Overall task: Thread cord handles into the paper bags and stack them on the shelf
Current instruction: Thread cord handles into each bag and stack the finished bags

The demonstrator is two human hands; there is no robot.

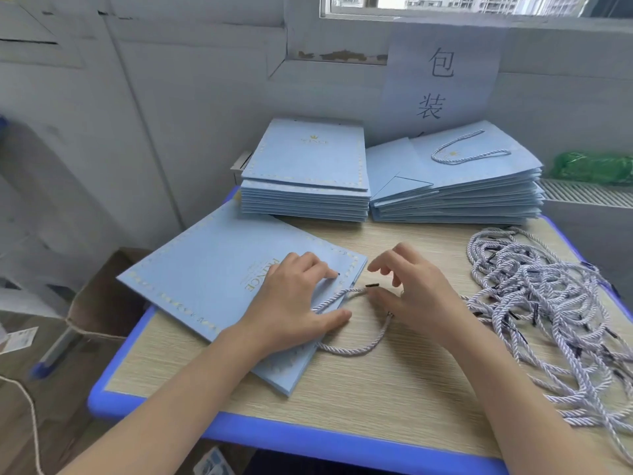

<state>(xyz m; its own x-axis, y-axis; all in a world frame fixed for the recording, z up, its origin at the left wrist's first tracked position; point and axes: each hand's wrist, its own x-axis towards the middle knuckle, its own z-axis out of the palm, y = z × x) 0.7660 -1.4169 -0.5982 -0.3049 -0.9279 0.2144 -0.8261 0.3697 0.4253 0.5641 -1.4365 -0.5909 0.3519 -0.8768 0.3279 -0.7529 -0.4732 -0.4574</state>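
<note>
1. Nearest: a small table with a pale wood-look top and a bright blue rim.
2. On the table, a flat light blue paper bag with a gold dotted border and gold letters, lying at a slant, one corner past the table's left edge.
3. On the bag's right end, the left hand, palm down, fingers spread and loose, pressing the paper flat, gripping nothing.
4. Under the left thumb and palm, a twisted pale lilac cord handle, looping out from the bag onto the table, with a black tip lifted near the bag's edge.
5. Just right of the bag, the right hand, fingers curled, thumb and fingertip pinching the cord close to the black tip.
6. Further right, a big tangled heap of the same lilac cords with black tips, spilling over the table's right side.
7. At the back left, a neat stack of plain flat blue bags.
8. At the back right, touching it, a second stack of blue bags with a cord loop on top.
9. Behind the stacks, a white paper sign with dark characters on the wall.
10. Far right, something green and crinkly, too blurry to name.
11. Down on the floor at left, a brown cardboard box.
</note>
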